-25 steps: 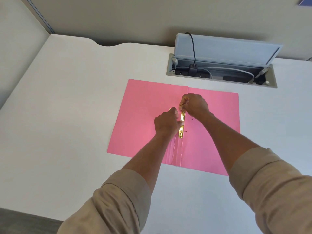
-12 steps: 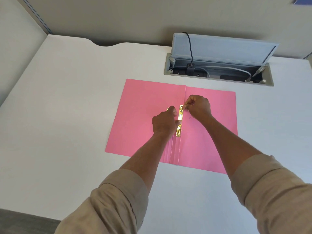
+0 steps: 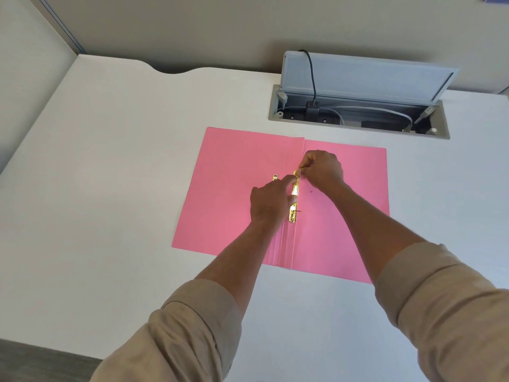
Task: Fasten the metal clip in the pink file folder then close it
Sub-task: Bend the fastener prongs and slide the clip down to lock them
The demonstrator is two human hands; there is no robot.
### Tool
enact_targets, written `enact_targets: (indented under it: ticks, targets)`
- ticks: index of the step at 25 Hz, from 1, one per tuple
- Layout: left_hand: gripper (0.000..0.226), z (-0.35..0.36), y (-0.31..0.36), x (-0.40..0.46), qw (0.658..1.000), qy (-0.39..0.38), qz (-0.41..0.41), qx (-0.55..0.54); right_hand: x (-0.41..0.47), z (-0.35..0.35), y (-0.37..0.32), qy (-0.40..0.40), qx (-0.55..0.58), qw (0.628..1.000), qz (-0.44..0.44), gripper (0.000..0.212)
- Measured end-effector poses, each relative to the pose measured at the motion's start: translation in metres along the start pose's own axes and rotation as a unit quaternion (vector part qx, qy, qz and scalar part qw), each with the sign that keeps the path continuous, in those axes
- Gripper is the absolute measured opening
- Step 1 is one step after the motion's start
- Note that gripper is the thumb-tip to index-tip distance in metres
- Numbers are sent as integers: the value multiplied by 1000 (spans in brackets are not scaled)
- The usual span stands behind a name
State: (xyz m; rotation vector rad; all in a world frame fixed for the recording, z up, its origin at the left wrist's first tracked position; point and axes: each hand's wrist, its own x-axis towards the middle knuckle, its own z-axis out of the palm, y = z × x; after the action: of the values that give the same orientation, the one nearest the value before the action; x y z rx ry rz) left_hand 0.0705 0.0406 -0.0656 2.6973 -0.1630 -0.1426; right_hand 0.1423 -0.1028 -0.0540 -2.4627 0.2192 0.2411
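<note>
White desk (image 3: 115, 188) filling frame; cable box (image 3: 358, 117) at upper right, lid up, holding cords and plugs. Pink file folder (image 3: 234, 194) lying open at centre. Left hand (image 3: 271, 202) pressing the metal clip (image 3: 295, 197) with spread fingers; right hand (image 3: 322, 169) pinching its top prong.

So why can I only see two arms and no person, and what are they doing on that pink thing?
The camera sits on the person's head and looks down, so you see only their own arms. On the white desk lies a pink file folder, opened flat. Along its middle fold runs a gold metal clip. The left hand presses a finger on the clip, while the right hand pinches its far end. A small gold piece lies loose beside it. Behind the folder, an open cable box holds plugs and wires.
</note>
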Motion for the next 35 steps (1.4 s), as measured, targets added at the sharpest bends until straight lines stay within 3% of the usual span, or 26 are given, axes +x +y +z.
enact_targets:
  ticks: [11, 24, 35]
  targets:
    - [23, -2, 0, -1, 994, 9, 67, 82, 6, -2, -3, -31, -15, 999, -42, 17]
    - [19, -4, 1, 0, 996, -10, 56, 64, 16, -9, -1, -77, -30, 995, -50, 15]
    - [38, -4, 2, 1, 990, -8, 83, 112, 13, -3, -4, -60, -57, 993, -84, 22]
